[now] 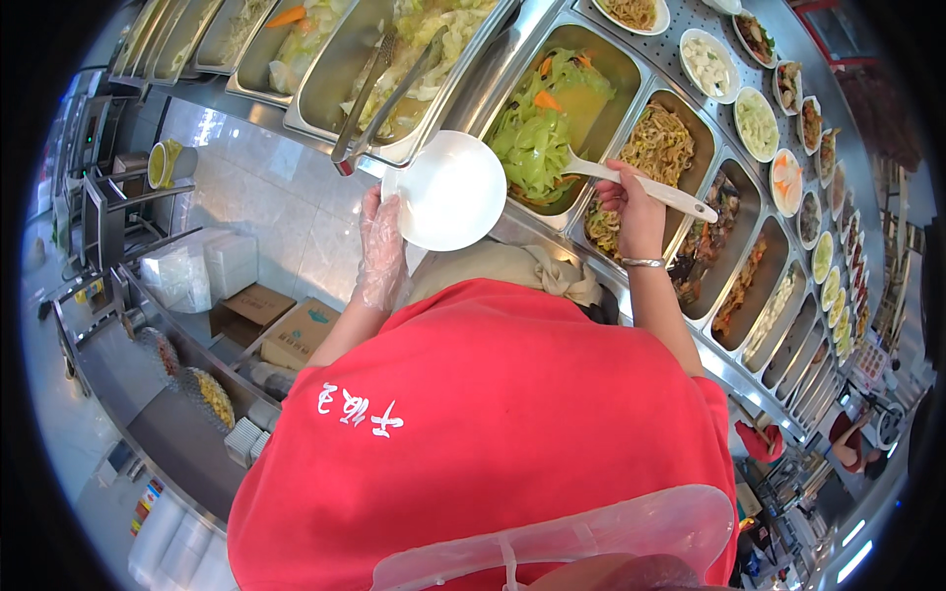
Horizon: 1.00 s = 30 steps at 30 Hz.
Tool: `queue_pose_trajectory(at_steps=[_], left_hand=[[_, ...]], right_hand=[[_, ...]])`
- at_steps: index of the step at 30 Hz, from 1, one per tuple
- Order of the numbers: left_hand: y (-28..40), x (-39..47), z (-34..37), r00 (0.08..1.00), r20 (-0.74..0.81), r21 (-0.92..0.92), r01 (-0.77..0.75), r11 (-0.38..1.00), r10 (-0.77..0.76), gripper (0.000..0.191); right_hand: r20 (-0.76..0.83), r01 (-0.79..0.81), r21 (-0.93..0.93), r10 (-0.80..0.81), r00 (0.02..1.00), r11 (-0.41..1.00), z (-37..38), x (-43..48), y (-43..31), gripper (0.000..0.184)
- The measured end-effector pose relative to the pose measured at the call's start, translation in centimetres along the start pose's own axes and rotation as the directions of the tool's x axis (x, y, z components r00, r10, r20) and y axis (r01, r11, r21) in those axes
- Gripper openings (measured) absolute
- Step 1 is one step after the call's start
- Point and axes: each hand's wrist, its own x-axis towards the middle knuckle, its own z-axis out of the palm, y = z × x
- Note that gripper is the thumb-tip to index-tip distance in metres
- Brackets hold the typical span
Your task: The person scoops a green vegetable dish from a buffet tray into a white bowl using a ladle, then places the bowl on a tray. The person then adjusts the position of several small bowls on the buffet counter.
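My left hand (381, 240), in a clear plastic glove, holds a white plate (454, 190) by its left rim; the plate bears no food. My bare right hand (628, 203), a silver bangle at its wrist, grips the handle of a white serving spoon (665, 193). The spoon's head is hidden in sliced green vegetables (528, 140) with carrot pieces, in a steel food pan (621, 59). Shredded noodle-like food (661, 140) lies in the pan to the right, under the spoon handle. Metal tongs (384, 103) rest in a pan of cooked cabbage (451, 37) above the plate.
More steel pans of food (739, 288) run down the right, with rows of small filled dishes (785, 182) on a perforated metal shelf (684, 22) beyond. Cardboard boxes (299, 332) and a steel-framed counter (185, 443) stand at the left. Other people (850, 443) are far off at lower right.
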Motion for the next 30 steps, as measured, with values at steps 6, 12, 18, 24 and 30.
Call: queue_pose_trajectory(at_steps=[6,12,18,24,30], left_hand=[[0.4,-0.6,1.2,0.997,0.076,0.018,-0.01,1.0,0.008,0.035],[-0.3,-0.4,3.5,0.984,0.177,0.068,-0.039,0.997,0.027,0.045],[0.5,-0.2,8.5,0.951,0.31,0.056,-0.024,0.998,0.006,0.044],[1.4,-0.1,11.4,0.95,0.307,-0.056,-0.049,0.997,0.064,0.041],[0.8,0.6,11.6,0.94,0.305,-0.072,-0.139,0.988,0.155,0.039]], right_hand=[[-0.035,0.112,-0.019,-0.113,0.993,0.994,0.1,-0.3,-2.7,0.03],[-0.023,0.275,-0.03,-0.276,0.961,0.961,0.8,-2.9,-7.4,0.03],[0.04,0.376,-0.067,-0.374,0.927,0.924,2.3,-6.0,-8.4,0.026],[0.219,0.639,-0.479,-0.624,0.75,0.601,3.0,-7.7,-6.9,0.02],[0.484,0.778,-0.62,-0.734,0.476,0.095,2.7,-8.0,-7.4,0.037]])
